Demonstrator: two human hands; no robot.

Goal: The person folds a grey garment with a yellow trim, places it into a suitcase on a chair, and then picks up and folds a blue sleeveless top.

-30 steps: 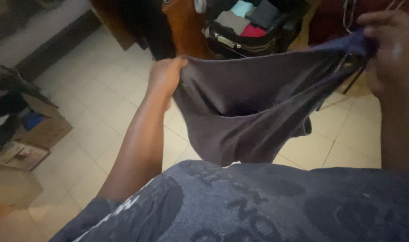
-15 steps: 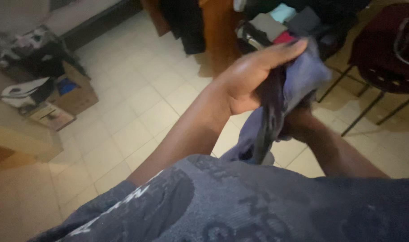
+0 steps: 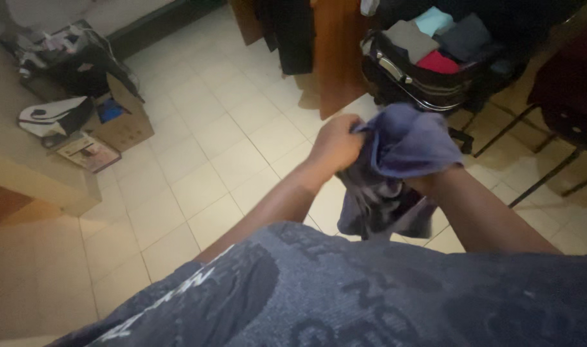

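Note:
I hold a dark blue-grey garment bunched in front of my chest. My left hand is a closed fist gripping its left edge. My right hand is hidden under the cloth, which drapes over it; only the right forearm shows below. A loose part of the garment hangs down between my arms, above the tiled floor.
An open suitcase with folded clothes stands ahead. A dark chair is at right, a wooden panel behind the hands. A cardboard box, a shoe and papers lie at left.
A second ago the garment was stretched wide between both hands. The hands came together and it is now bunched, with the left hand closed into a fist on it.

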